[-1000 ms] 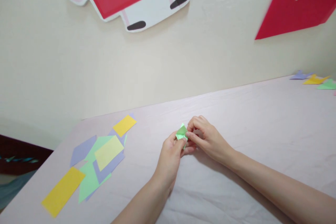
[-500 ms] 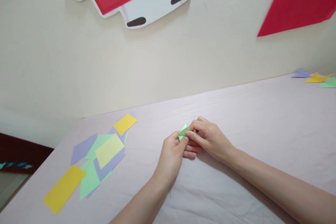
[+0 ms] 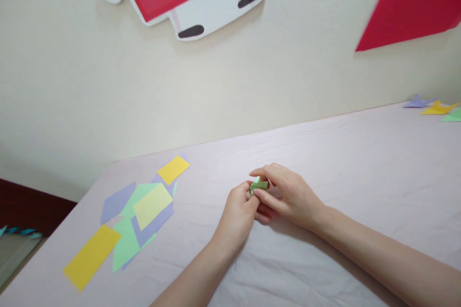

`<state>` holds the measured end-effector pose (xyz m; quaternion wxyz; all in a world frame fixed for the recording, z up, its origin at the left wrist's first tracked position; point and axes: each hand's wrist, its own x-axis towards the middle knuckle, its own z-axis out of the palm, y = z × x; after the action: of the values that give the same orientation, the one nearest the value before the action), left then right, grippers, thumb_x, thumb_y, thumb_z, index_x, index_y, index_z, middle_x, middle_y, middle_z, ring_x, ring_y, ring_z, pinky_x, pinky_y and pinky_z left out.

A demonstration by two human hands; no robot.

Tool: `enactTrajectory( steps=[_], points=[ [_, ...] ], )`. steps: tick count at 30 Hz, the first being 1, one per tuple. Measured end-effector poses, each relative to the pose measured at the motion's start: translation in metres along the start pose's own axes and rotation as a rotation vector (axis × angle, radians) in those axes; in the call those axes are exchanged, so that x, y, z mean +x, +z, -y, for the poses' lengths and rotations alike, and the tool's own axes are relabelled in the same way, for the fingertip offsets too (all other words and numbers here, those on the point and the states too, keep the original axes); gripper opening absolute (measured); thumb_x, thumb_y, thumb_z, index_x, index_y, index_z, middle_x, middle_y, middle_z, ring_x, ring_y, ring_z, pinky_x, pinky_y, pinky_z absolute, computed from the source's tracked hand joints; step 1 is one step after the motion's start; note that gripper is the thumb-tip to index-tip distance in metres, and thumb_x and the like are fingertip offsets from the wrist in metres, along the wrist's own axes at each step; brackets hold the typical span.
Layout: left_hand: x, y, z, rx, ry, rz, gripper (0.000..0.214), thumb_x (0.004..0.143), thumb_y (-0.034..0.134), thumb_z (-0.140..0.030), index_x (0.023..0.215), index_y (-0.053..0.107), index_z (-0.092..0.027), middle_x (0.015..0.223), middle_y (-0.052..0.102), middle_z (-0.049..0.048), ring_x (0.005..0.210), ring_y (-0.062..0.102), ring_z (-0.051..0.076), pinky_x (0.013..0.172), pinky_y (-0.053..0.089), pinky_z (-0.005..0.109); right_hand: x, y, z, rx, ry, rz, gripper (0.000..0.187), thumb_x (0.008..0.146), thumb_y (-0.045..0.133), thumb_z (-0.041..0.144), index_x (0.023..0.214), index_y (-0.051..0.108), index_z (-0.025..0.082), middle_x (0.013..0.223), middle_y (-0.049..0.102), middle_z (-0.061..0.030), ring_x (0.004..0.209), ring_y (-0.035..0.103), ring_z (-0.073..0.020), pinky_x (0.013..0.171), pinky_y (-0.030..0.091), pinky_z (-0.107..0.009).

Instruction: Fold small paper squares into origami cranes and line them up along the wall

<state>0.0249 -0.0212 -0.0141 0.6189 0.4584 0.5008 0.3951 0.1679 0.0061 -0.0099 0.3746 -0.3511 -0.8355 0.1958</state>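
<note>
A small folded green paper piece is pinched between both my hands just above the pale pink tablecloth. My left hand grips its left end with thumb and fingers closed. My right hand curls over it from the right, fingertips pressed on the top of the paper. Most of the green piece is hidden by my fingers.
A loose heap of yellow, green and purple paper rectangles lies on the table's left part, one yellow slip nearest the front edge. Folded paper shapes sit at the far right. The wall behind carries red paper decorations.
The green piece has been folded smaller and flatter. My right fingers have closed over its top, and both hands have shifted slightly right.
</note>
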Motion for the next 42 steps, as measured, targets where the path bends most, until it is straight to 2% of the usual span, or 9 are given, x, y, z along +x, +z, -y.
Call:
enactTrajectory(
  steps=[4, 7, 10, 17, 21, 25, 29, 33, 42],
  points=[
    [-0.001, 0.001, -0.001, 0.059, -0.036, 0.055, 0.023, 0.082, 0.054, -0.035, 0.086, 0.059, -0.014, 0.057, 0.064, 0.0022, 0.048, 0.063, 0.014, 0.044, 0.046, 0.019, -0.001, 0.001, -0.006, 0.017, 0.026, 0.059, 0.016, 0.091, 0.05, 0.017, 0.098, 0.063, 0.02, 0.083, 0.067, -0.0043, 0.075, 0.06, -0.0169, 0.068, 0.045, -0.027],
    [-0.003, -0.002, -0.006, 0.052, -0.06, 0.094, 0.016, 0.079, 0.054, -0.029, 0.081, 0.059, -0.014, 0.062, 0.065, 0.0034, 0.048, 0.062, 0.012, 0.043, 0.045, 0.017, 0.0, 0.0, -0.01, 0.035, -0.066, 0.068, 0.019, 0.092, 0.047, 0.013, 0.089, 0.065, 0.019, 0.075, 0.063, -0.0028, 0.071, 0.057, -0.0156, 0.064, 0.043, -0.025],
    [-0.004, -0.009, -0.011, 0.011, -0.1, 0.191, 0.02, 0.077, 0.058, -0.03, 0.087, 0.061, -0.013, 0.064, 0.067, 0.0047, 0.048, 0.062, 0.012, 0.043, 0.046, 0.018, 0.001, -0.003, -0.011, 0.095, -0.143, 0.072, 0.022, 0.091, 0.047, 0.01, 0.089, 0.067, 0.018, 0.07, 0.059, -0.0017, 0.068, 0.055, -0.0148, 0.061, 0.042, -0.024],
    [-0.004, -0.024, -0.014, -0.082, -0.108, 0.308, 0.039, 0.078, 0.07, -0.04, 0.103, 0.062, -0.012, 0.072, 0.069, 0.006, 0.054, 0.064, 0.013, 0.05, 0.051, 0.02, 0.002, -0.007, -0.011, 0.248, -0.038, 0.075, 0.017, 0.092, 0.054, 0.019, 0.09, 0.07, 0.018, 0.073, 0.061, -0.0025, 0.07, 0.058, -0.0148, 0.065, 0.045, -0.026],
    [-0.004, -0.02, -0.013, -0.073, -0.084, 0.273, 0.045, 0.08, 0.068, -0.051, 0.102, 0.061, -0.012, 0.072, 0.068, 0.006, 0.054, 0.064, 0.014, 0.047, 0.05, 0.02, 0.001, -0.005, -0.011, 0.345, 0.067, 0.071, 0.016, 0.09, 0.053, 0.019, 0.089, 0.069, 0.018, 0.076, 0.064, -0.0033, 0.072, 0.06, -0.0152, 0.067, 0.046, -0.027],
    [-0.004, -0.013, -0.005, -0.066, -0.043, 0.136, 0.049, 0.078, 0.064, -0.06, 0.088, 0.059, -0.013, 0.067, 0.067, 0.0062, 0.05, 0.062, 0.013, 0.046, 0.048, 0.02, 0.0, -0.004, -0.01, 0.436, 0.231, 0.028, 0.011, 0.088, 0.055, 0.025, 0.093, 0.063, 0.019, 0.081, 0.066, -0.0029, 0.073, 0.061, -0.0154, 0.065, 0.047, -0.026],
    [-0.004, -0.009, 0.003, -0.043, 0.016, 0.049, 0.046, 0.08, 0.061, -0.059, 0.086, 0.057, -0.014, 0.067, 0.067, 0.0056, 0.051, 0.063, 0.014, 0.045, 0.048, 0.021, 0.001, -0.006, -0.009, 0.51, 0.337, 0.002, 0.018, 0.088, 0.056, 0.035, 0.08, 0.058, 0.019, 0.069, 0.059, 0.0006, 0.063, 0.056, -0.0137, 0.058, 0.045, -0.025],
    [-0.005, -0.007, 0.005, -0.028, 0.044, 0.02, 0.041, 0.083, 0.059, -0.055, 0.086, 0.056, -0.014, 0.067, 0.067, 0.0044, 0.053, 0.063, 0.014, 0.044, 0.048, 0.02, 0.002, -0.006, -0.01, 0.506, 0.379, 0.006, 0.026, 0.086, 0.057, 0.039, 0.07, 0.057, 0.018, 0.063, 0.056, 0.0015, 0.059, 0.052, -0.0126, 0.056, 0.042, -0.024],
    [-0.004, -0.008, 0.005, -0.037, 0.046, 0.016, 0.04, 0.083, 0.059, -0.055, 0.087, 0.057, -0.015, 0.068, 0.066, 0.0032, 0.054, 0.063, 0.014, 0.044, 0.048, 0.02, 0.002, -0.006, -0.013, 0.545, 0.453, -0.014, 0.033, 0.085, 0.057, 0.044, 0.064, 0.059, 0.019, 0.056, 0.054, 0.0027, 0.052, 0.048, -0.0113, 0.051, 0.038, -0.023]
  ],
)
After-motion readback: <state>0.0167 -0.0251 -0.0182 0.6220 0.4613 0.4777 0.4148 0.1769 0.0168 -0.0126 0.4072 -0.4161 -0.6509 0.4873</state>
